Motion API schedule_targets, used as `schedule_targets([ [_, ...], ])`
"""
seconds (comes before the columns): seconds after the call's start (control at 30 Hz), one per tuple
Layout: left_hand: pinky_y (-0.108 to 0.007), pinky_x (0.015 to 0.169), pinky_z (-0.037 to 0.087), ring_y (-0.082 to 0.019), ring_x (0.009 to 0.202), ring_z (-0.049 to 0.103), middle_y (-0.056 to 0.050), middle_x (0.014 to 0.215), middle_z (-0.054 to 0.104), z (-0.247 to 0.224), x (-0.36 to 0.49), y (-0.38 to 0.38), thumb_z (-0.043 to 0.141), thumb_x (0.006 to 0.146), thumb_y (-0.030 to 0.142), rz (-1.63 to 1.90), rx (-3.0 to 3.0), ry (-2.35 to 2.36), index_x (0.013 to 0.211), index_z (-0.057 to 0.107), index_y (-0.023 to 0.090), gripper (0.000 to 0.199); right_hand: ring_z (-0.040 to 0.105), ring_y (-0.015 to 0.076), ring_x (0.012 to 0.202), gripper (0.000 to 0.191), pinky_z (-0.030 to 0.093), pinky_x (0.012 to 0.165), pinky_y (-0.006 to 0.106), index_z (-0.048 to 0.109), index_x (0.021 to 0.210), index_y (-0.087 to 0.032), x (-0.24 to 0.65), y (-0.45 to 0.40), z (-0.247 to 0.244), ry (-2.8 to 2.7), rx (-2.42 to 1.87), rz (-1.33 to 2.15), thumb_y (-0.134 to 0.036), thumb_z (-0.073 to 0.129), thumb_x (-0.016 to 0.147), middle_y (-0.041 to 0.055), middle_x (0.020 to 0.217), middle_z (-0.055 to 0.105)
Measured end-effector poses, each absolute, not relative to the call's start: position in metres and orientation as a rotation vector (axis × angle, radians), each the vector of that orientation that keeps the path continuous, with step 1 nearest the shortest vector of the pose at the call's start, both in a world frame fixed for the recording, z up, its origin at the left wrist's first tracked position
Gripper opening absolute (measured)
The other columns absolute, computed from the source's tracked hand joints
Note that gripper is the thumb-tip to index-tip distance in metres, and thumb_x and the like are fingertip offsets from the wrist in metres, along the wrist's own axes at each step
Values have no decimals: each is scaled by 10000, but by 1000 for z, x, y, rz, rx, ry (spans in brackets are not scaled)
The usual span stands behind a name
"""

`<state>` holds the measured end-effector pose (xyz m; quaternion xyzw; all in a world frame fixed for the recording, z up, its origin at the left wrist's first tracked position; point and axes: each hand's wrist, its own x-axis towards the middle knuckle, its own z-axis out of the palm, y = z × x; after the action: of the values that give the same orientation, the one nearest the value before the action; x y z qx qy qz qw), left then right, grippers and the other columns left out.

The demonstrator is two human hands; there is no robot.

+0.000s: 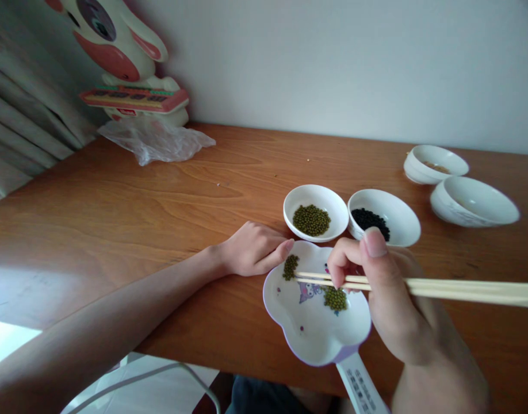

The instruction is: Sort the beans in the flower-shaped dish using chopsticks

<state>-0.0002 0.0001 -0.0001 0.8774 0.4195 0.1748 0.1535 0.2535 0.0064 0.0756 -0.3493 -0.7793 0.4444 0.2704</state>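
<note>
My right hand (387,293) grips a pair of pale wooden chopsticks (462,287), their tips lying over a white flower-shaped plate (307,336) with a cartoon print. Two small heaps of green beans (335,299) lie on that plate. My left hand (255,250) rests on the wooden table (138,213), fingertips touching the plate's left rim, holding nothing. Just behind the plate stand a white bowl of green beans (316,213) and a white bowl of black beans (383,217).
Two more white bowls (473,201) sit at the far right. A cartoon rabbit figure (126,63) and a crumpled clear plastic bag (156,141) are in the back left corner by a curtain. A white labelled strip (361,388) lies at the table's front edge.
</note>
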Motion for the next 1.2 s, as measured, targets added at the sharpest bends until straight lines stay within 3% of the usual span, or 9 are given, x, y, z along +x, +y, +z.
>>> schedule_targets([
  [0.47, -276, 604, 374, -119, 625, 551, -21, 738, 649, 0, 0, 0, 285, 1118, 346, 488, 2510, 1223, 764, 555, 177, 477, 468, 110, 560, 666, 329, 536, 308, 535, 669, -215, 254, 6, 72, -2069, -951, 1260, -639, 232, 1084, -17, 590, 503],
  [0.63, -282, 613, 383, -120, 638, 560, -22, 752, 652, 0, -1, 0, 286, 1119, 347, 487, 2516, 1220, 768, 554, 179, 472, 524, 131, 579, 690, 357, 543, 317, 537, 658, -221, 256, 7, 71, -2051, -931, 1279, -664, 207, 1072, -2, 596, 547],
  [1.2, -271, 611, 380, -122, 645, 571, -27, 768, 671, 0, -2, 0, 281, 1121, 352, 485, 2523, 1220, 779, 562, 180, 475, 532, 127, 591, 636, 367, 554, 334, 523, 674, -224, 258, 8, 72, -2093, -912, 1262, -607, 237, 1094, -15, 613, 550],
])
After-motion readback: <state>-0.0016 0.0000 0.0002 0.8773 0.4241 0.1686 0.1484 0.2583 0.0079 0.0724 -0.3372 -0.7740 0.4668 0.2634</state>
